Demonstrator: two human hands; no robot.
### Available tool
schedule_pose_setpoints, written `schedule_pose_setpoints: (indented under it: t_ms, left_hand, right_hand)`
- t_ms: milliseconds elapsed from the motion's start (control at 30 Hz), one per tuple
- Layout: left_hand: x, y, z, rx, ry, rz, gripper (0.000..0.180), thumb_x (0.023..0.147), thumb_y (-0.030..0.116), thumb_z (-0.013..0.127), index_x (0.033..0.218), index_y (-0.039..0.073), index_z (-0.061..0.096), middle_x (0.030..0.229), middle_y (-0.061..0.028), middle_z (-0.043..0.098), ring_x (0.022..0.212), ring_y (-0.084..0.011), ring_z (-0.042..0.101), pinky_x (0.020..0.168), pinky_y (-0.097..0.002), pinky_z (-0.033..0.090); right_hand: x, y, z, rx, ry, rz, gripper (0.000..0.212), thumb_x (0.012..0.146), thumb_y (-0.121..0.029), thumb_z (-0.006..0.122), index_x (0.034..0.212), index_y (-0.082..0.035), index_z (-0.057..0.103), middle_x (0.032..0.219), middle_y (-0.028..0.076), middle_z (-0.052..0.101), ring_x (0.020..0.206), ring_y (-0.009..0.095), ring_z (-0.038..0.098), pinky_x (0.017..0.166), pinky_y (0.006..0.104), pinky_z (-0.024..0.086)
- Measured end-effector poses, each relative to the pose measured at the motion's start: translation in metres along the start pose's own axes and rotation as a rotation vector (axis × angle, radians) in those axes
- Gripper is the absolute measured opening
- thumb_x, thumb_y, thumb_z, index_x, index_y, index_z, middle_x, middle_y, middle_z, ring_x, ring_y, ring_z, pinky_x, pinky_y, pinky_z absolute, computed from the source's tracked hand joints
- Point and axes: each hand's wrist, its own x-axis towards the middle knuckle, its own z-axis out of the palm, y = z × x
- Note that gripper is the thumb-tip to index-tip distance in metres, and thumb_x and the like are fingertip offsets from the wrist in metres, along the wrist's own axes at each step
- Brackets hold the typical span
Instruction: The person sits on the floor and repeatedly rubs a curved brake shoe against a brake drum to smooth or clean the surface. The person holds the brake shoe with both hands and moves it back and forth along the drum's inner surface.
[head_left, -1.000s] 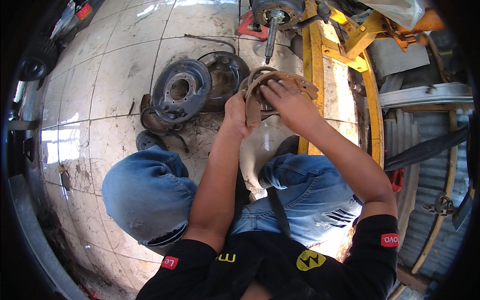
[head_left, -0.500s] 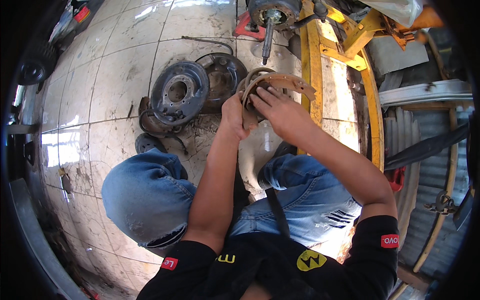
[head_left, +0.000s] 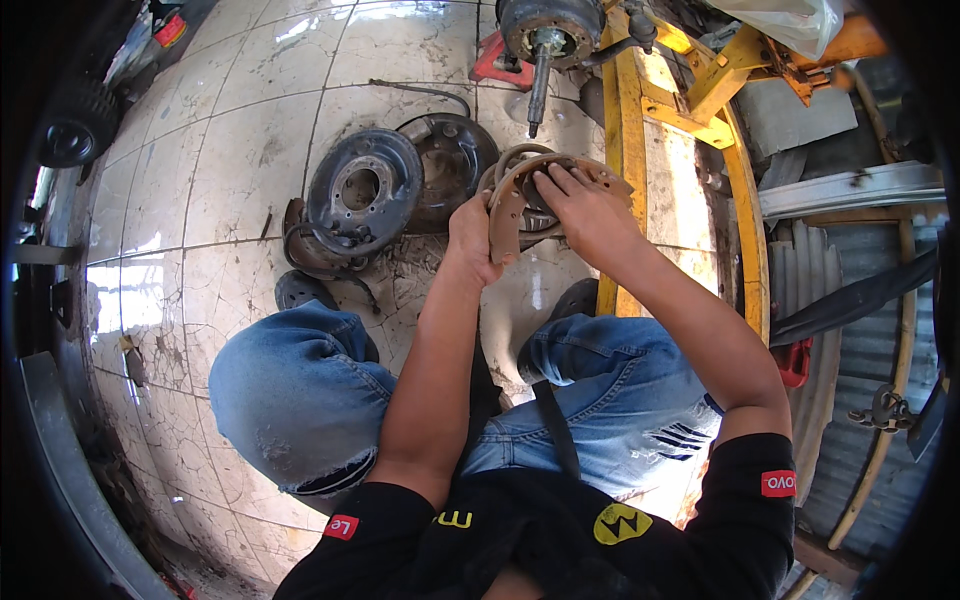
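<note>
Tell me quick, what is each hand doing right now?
Left hand: closed around one end of the curved brake shoe.
Right hand: on the same brake shoe, fingers pressing its top.

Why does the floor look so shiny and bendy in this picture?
In the head view, bright daylight glares off the glossy floor tiles, whitest at the left; the fisheye lens bends the tile lines and the yellow frame near the rim, and the corners go black; the left hand and right hand holding the brake shoes look sharp.
</note>
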Motion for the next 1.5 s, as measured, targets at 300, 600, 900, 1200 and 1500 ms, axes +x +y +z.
schedule_pose_setpoints:
  t_ms: [300,600,900,1200,1500]
  left_hand:
    - [0.003,-0.001,-0.003,0.005,-0.002,-0.013,0.025,0.098,0.031,0.042,0.101,0.014,0.061,0.078,-0.0005,0.058,0.05,-0.0151,0.053,0.032,-0.026,0.028]
    - [0.006,-0.002,-0.005,0.011,-0.011,-0.004,0.026,0.098,0.03,0.042,0.101,0.014,0.061,0.078,-0.0018,0.059,0.051,-0.0157,0.054,0.031,-0.0256,0.028]
    - [0.012,-0.005,-0.013,0.041,-0.061,0.004,0.029,0.099,0.034,0.04,0.104,0.017,0.063,0.082,0.0015,0.061,0.063,-0.0129,0.057,0.039,-0.0301,0.033]
    - [0.015,-0.007,-0.009,-0.005,0.001,-0.022,0.028,0.099,0.035,0.042,0.101,0.018,0.063,0.08,0.0003,0.061,0.057,-0.0146,0.056,0.035,-0.0297,0.035]
    - [0.008,-0.004,-0.006,0.038,0.048,-0.028,0.026,0.098,0.034,0.042,0.098,0.016,0.061,0.075,0.0008,0.058,0.052,-0.0137,0.055,0.03,-0.0262,0.031]
  right_hand:
    - [0.0,0.001,0.003,0.003,0.009,-0.003,0.051,0.085,-0.004,0.054,0.136,-0.001,0.05,0.14,0.023,0.051,0.121,0.042,0.057,0.098,0.0438,0.051]
    - [0.0,-0.001,0.001,-0.003,0.009,0.003,0.051,0.085,-0.004,0.054,0.136,-0.001,0.049,0.14,0.023,0.051,0.121,0.043,0.057,0.098,0.0443,0.051]
    - [-0.001,-0.02,-0.003,0.073,0.031,-0.071,0.049,0.085,-0.006,0.056,0.133,-0.001,0.052,0.136,0.022,0.054,0.123,0.041,0.056,0.097,0.0445,0.052]
    - [0.001,-0.03,-0.008,0.085,0.012,-0.098,0.049,0.084,-0.008,0.058,0.133,-0.005,0.053,0.137,0.019,0.053,0.122,0.039,0.057,0.096,0.0433,0.052]
    - [-0.001,-0.018,-0.005,0.105,0.069,-0.124,0.049,0.086,-0.008,0.054,0.134,-0.004,0.051,0.137,0.017,0.053,0.12,0.04,0.058,0.096,0.0442,0.052]
